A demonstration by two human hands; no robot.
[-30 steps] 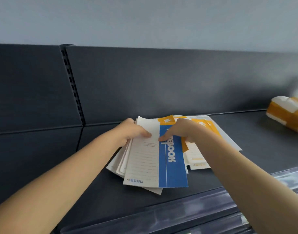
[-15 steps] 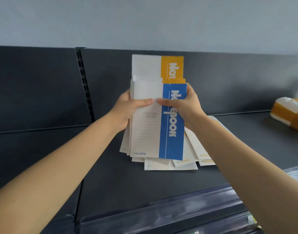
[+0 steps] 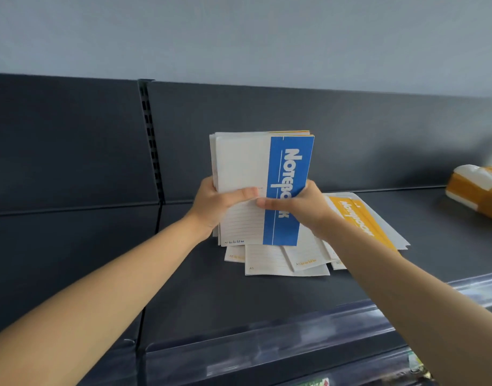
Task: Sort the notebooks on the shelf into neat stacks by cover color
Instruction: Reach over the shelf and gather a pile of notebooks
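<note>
Two-handed, clasping one upright bundle of notebooks (image 3: 239, 162), blue-cover notebook (image 3: 291, 168) facing front, orange edges showing behind. Clenching it at mid-height: left grip (image 3: 218, 203) on the white edge, right grip (image 3: 302, 208) on the blue edge, thumbs lying across the cover. Holding the long axis vertical over the shelf (image 3: 183, 280), lower edge meeting or clearing the loose orange notebooks (image 3: 357, 218), contact not discernible. Noting those lying fanned flat, below and rightward, nearer the right grip; wrapped orange pack (image 3: 476, 195) lying far right.
</note>
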